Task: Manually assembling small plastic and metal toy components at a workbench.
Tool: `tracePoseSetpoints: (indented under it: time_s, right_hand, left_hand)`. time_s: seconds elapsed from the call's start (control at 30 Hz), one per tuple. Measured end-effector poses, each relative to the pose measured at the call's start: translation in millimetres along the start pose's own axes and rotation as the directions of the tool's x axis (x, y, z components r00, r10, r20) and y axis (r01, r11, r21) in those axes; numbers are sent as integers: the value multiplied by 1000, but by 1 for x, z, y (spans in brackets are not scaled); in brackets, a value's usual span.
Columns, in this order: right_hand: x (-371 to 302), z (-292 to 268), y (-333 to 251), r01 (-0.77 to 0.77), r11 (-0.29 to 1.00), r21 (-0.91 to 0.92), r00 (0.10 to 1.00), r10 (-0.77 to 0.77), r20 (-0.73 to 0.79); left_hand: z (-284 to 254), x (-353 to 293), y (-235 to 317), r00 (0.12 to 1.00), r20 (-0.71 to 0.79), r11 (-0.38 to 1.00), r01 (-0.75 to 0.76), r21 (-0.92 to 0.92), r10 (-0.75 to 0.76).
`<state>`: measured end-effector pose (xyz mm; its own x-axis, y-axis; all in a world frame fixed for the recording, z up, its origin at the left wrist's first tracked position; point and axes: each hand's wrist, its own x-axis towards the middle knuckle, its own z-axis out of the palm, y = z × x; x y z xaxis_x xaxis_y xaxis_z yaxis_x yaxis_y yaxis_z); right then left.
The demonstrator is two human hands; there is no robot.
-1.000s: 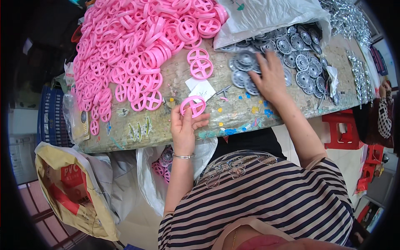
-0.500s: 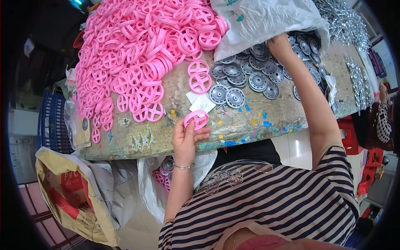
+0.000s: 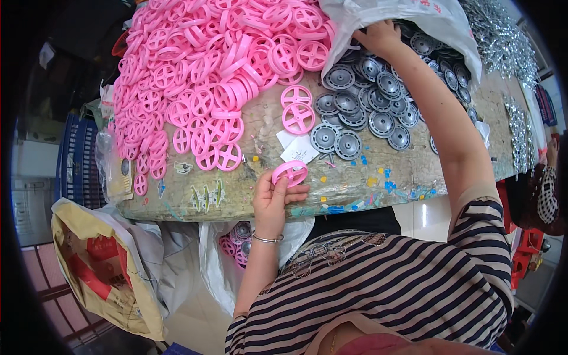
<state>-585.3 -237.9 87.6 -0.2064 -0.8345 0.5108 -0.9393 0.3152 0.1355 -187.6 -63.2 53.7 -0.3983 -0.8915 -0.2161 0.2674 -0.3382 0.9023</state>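
My left hand holds a pink spoked wheel ring between thumb and fingers, above the table's near edge. My right hand reaches to the mouth of a white plastic bag, its fingers spread against the lifted edge. Below it lie many grey wheel discs, spilling from the bag onto the table. Two discs sit side by side nearest my left hand. Two loose pink rings lie just beyond it, next to a white paper slip.
A big heap of pink rings covers the table's left side. Silver tinsel lies at the far right. Below the table edge, a white bag contains pink wheels with grey discs. An open paper sack stands lower left.
My right hand has moved left along the bag's mouth, and the bag's edge is raised, showing more grey discs. The pink ring in my left hand has tilted flatter.
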Motion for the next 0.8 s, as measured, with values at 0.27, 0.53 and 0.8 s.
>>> tracePoseSetpoints:
  time_s: [0.27, 0.53, 0.8]
  right_hand:
    - [-48, -4, -5, -122, 992, 27, 969, 113, 221]
    - [-115, -33, -42, 139, 972, 189, 983, -158, 93]
    - [-134, -83, -60, 110, 829, 548, 990, -139, 12]
  left_hand:
    - [0, 2, -1, 1000, 7, 1000, -9, 3, 9]
    - [-12, 0, -8, 979, 146, 985, -154, 72, 143]
    - [-19, -2, -9, 971, 145, 968, -210, 133, 191]
